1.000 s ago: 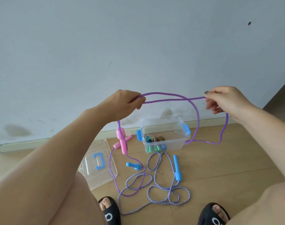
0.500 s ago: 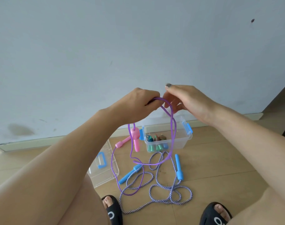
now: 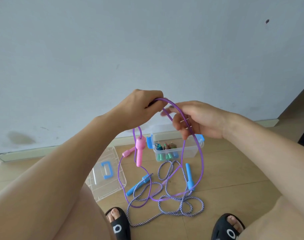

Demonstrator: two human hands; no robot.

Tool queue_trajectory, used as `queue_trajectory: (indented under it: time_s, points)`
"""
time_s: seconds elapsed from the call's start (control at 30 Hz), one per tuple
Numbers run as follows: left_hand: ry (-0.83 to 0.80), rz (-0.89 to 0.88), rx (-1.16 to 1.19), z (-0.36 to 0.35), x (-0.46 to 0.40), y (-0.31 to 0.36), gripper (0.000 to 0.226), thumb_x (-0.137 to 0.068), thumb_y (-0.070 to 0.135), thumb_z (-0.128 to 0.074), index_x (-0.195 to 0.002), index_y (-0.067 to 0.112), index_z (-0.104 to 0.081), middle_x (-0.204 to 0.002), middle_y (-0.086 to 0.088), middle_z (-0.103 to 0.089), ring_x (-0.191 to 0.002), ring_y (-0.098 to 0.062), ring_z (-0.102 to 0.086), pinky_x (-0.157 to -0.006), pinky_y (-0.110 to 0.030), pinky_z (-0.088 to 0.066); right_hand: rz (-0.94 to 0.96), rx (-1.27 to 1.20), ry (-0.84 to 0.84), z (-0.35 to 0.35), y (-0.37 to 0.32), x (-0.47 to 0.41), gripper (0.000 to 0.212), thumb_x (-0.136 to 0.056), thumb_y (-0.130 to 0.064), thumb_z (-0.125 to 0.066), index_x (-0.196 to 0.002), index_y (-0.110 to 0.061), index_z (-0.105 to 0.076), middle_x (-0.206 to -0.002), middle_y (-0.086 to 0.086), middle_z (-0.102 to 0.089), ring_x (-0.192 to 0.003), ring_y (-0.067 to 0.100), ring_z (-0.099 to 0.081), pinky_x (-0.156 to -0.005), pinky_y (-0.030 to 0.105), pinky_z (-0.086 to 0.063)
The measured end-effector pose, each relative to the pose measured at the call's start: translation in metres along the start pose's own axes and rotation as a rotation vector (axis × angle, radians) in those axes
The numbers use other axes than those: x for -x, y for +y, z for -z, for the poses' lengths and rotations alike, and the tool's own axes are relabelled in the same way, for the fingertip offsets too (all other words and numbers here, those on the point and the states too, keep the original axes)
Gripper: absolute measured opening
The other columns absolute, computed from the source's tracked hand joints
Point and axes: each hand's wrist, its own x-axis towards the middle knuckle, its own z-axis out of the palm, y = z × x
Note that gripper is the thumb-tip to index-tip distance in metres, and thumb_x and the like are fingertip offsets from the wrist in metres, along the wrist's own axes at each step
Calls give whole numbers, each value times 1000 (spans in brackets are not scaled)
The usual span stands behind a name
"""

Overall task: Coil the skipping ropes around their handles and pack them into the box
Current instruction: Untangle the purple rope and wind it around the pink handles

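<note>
A lid (image 3: 106, 177) and open box (image 3: 179, 151) lie on the floor (image 3: 234, 170) beside a striped rope (image 3: 173, 200); the left hand (image 3: 140, 110) grips the purple rope (image 3: 200, 153); the right hand (image 3: 198, 118), fingers loosely curled, touches its loop.

— Where's the purple rope (image 3: 200, 153)?
— Looped, hanging below both hands, its pink handles (image 3: 140, 150) dangling under the left hand.
— And the striped rope (image 3: 166, 201)?
— Loose on the floor beneath the hands, blue handles (image 3: 189, 176) apart.
— The box (image 3: 178, 150)?
— Clear, open, below the right hand, holding coiled ropes.
</note>
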Motion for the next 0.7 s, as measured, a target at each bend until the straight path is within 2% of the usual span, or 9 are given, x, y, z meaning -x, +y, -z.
queue_trajectory:
  time_s: [0.07, 0.13, 0.3, 0.37, 0.43, 0.53, 0.6, 0.67, 0.7]
  points:
    - [-11, 3, 2, -1, 1, 1, 19, -95, 12, -49, -79, 9, -60, -52, 7, -40, -51, -10, -37, -49, -16, -30, 57, 70, 16, 2, 2, -2, 26, -100, -26, -54, -96, -8, -72, -69, 5, -56, -62, 19, -53, -65, 32, -50]
    - [-33, 2, 2, -2, 2, 1, 19, -95, 16, -50, -81, 12, -62, -51, 8, -42, -52, -10, -39, -50, -16, -31, 151, 176, 114, 5, 2, -4, 24, -97, -27, -58, -91, -9, -72, -73, 3, -55, -70, 16, -52, -74, 30, -49]
    - [-72, 83, 16, 3, 5, -4, 26, -94, 28, -45, -80, 12, -61, -55, 6, -44, -50, -8, -38, -50, -17, -31, 305, 305, 348, 20, -2, -6, 30, -86, -48, -61, -74, -20, -63, -78, 5, -50, -75, 17, -43, -76, 32, -38]
    - [-72, 128, 14, 7, 5, -9, 30, -96, 30, -43, -78, 12, -60, -58, 4, -46, -50, -9, -37, -49, -17, -32, 332, 248, 453, 33, -2, -4, 27, -90, -39, -60, -68, -23, -54, -71, -2, -49, -75, 13, -43, -76, 32, -36]
    - [-84, 161, 2, 9, 7, -13, 32, -98, 30, -44, -77, 12, -60, -61, 2, -48, -51, -8, -37, -49, -17, -33, 301, 190, 632, 54, 1, -1, 27, -91, -30, -61, -66, -24, -52, -65, -9, -47, -70, 10, -44, -76, 33, -35]
    - [-132, 201, -47, 10, 8, -21, 33, -99, 32, -44, -75, 15, -59, -65, -3, -55, -52, -8, -38, -50, -18, -33, 151, 41, 1068, 98, 14, 8, 18, -72, -37, -60, -65, -20, -56, -72, -4, -55, -76, 13, -54, -76, 32, -37]
    - [-145, 218, -55, 10, 9, -24, 33, -99, 32, -45, -74, 16, -59, -65, -3, -55, -52, -9, -39, -52, -21, -35, -136, 108, 1265, 124, 29, 18, 25, -74, -33, -53, -80, -12, -65, -96, 9, -64, -105, 29, -60, -85, 34, -42]
    - [-138, 207, -52, 9, 9, -23, 31, -99, 30, -46, -75, 15, -59, -58, 4, -49, -50, -7, -39, -49, -17, -32, -456, 443, 1268, 137, 44, 24, 40, -87, -29, -44, -110, -5, -66, -129, 23, -52, -127, 40, -42, -101, 43, -37]
    - [-126, 187, -45, 7, 9, -20, 30, -100, 28, -47, -76, 14, -58, -54, 7, -45, -49, -6, -39, -48, -16, -32, -521, 597, 1223, 134, 47, 24, 41, -90, -28, -41, -117, -6, -63, -133, 26, -45, -128, 42, -36, -103, 47, -35]
